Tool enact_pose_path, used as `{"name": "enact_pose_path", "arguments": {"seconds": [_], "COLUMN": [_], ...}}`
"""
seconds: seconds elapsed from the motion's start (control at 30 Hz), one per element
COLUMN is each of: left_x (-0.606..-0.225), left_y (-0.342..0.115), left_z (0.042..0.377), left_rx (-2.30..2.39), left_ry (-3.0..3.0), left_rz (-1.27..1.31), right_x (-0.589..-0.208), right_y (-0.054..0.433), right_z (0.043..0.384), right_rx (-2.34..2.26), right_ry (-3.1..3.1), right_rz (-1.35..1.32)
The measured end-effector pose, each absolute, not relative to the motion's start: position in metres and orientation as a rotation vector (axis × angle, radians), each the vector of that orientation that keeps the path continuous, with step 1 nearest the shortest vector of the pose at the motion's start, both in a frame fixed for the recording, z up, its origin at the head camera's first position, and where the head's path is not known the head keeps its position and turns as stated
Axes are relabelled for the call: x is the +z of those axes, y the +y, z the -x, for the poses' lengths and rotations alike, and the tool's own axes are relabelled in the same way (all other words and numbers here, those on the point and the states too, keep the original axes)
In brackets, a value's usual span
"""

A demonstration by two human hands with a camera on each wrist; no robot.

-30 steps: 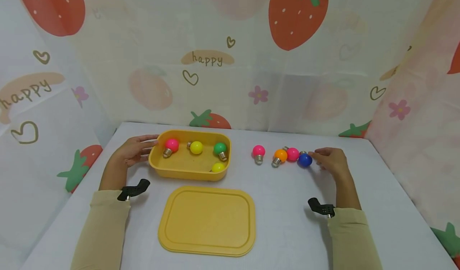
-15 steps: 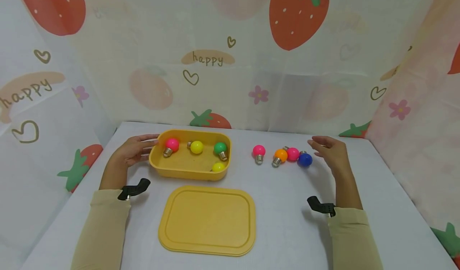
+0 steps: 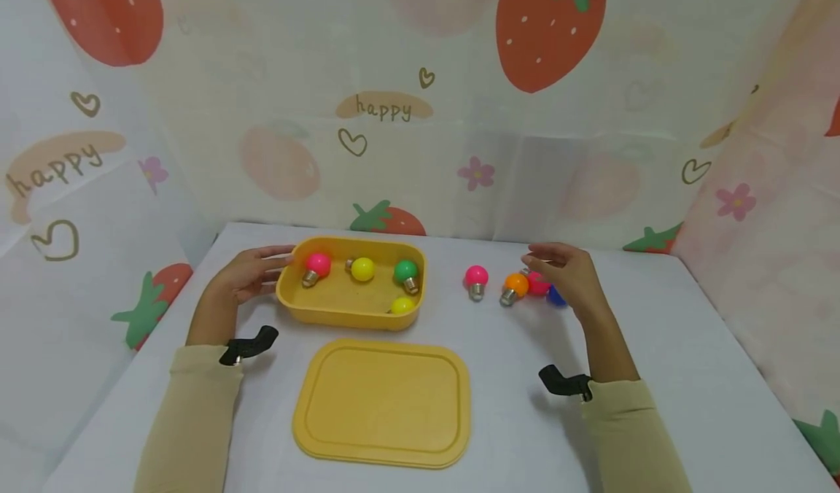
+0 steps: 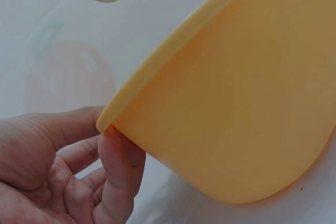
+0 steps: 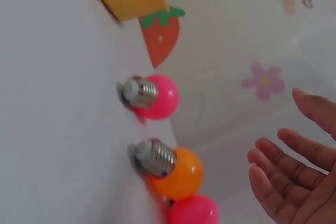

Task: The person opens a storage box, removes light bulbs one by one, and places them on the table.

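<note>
My left hand (image 3: pixel 252 274) is at the left end of a yellow plastic box (image 3: pixel 348 321), fingers extended against its rim. In the left wrist view, the fingertips (image 4: pixel 109 135) meet the rim, one just under it. Inside lie a pink bulb (image 3: pixel 319 263), a green bulb (image 3: pixel 405 270) and two yellow bulbs (image 3: pixel 362 269). My right hand (image 3: pixel 567 270), loosely curved and holding nothing, hovers over the loose bulbs. Below it are a blue bulb (image 3: pixel 555 297), partly hidden, a second pink bulb (image 3: pixel 538 284) and an orange bulb (image 3: pixel 517 284). Another pink bulb (image 3: pixel 476 276) lies farther left.
A yellow lid (image 3: pixel 382 404) lies flat in front of the box. The white-covered table (image 3: pixel 512 420) ends at the back against a hanging cloth (image 3: pixel 446 150) printed with strawberries. Black wrist mounts (image 3: pixel 564 381) stick out from the sleeves.
My right hand has left the blue bulb, risen and moved left over the row of bulbs. The left hand stays at the box, and the bulbs keep their places.
</note>
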State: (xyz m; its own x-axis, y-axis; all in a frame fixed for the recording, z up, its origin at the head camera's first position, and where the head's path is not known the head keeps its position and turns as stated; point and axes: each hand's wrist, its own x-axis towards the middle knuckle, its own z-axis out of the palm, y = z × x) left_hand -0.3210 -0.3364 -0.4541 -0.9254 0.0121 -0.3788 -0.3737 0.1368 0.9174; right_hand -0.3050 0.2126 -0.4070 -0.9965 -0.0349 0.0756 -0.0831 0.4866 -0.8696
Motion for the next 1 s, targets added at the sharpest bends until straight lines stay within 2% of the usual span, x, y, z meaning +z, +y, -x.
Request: {"name": "enact_pose_path", "arguments": {"seconds": [0.3, 1.0], "left_x": [-0.459, -0.453], "left_y": [-0.336, -0.338], "left_z": [0.32, 0.321], "left_rx": [1.866, 1.868], "left_ry": [2.108, 2.121], "left_rz": [0.341, 0.333], "right_x": [-0.397, -0.377], "right_y": [0.176, 0.07], "right_z": [0.293, 0.3], "right_rx": [1.548, 1.384], "right_ry": [-2.69, -2.765], "right_rz": [-0.316, -0.708]}}
